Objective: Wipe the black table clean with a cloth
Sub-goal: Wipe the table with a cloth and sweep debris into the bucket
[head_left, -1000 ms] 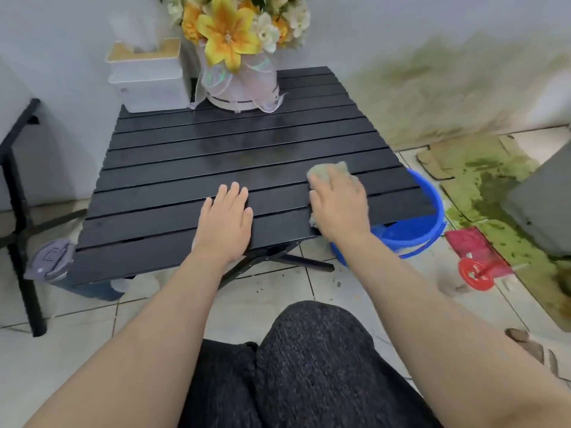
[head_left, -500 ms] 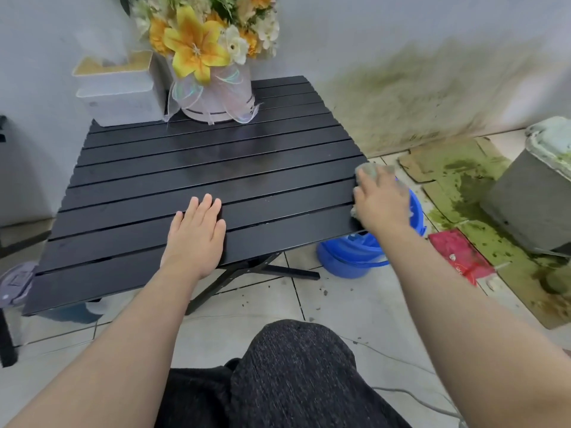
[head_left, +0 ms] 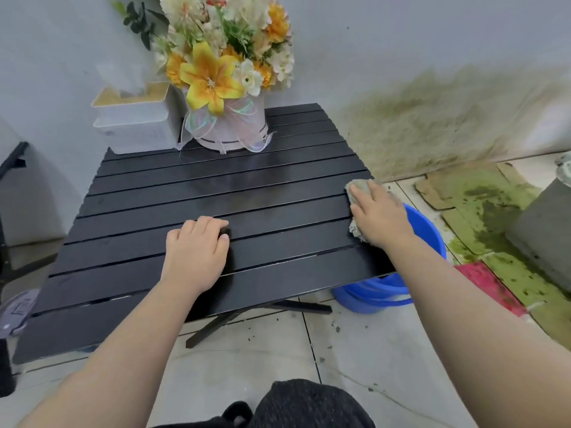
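The black slatted table (head_left: 216, 186) fills the middle of the head view. My right hand (head_left: 381, 219) lies flat on a grey-green cloth (head_left: 360, 186) and presses it onto the slats at the table's right edge. Only the cloth's far end and a bit by my thumb show; the hand hides the remainder. My left hand (head_left: 194, 251) rests on the front middle slats with its fingers curled under and nothing in it. The slats in the middle look damp and shiny.
A flower arrangement in a pale round box (head_left: 230, 125) and a white tissue box (head_left: 136, 125) stand at the table's back. A blue bucket (head_left: 429, 230) sits on the floor under the right edge. A grey concrete block (head_left: 543, 223) and mossy floor lie to the right.
My right hand has slid the cloth from the front middle to the table's right edge and a little farther back. My left hand's fingers have curled from flat. The view has tilted up.
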